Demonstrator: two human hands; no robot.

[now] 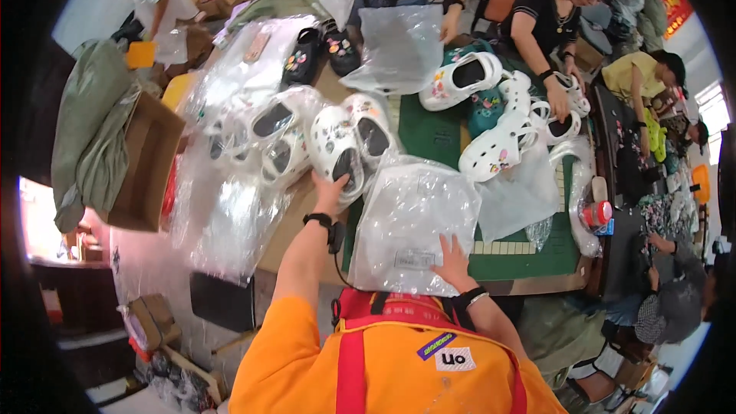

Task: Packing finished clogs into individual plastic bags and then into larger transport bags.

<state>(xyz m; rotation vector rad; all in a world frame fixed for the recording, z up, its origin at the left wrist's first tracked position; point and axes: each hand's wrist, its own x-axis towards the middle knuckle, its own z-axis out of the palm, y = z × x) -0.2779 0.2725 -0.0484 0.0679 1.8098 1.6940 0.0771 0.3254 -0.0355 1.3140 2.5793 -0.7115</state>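
At the heel of a white clog (334, 140) decorated with small charms, my left hand (330, 190) is closed, its fingers reaching into the shoe opening. Another white clog (371, 127) lies against it on the right. Flat on the green mat in front of me is a clear plastic bag (418, 215) with a small printed box on it. My right hand (452, 262) rests on the bag's lower right part, fingers spread. Just left of the held clog, more white clogs (285, 155) sit inside clear plastic.
White clogs (491, 152) and a teal clog (484, 111) are heaped at the right, where a co-worker's hands (558, 96) handle shoes. Black clogs (305, 54) stand at the back. Another person holds a clear bag (399, 38) across the table. A cardboard box (143, 161) is at the left.
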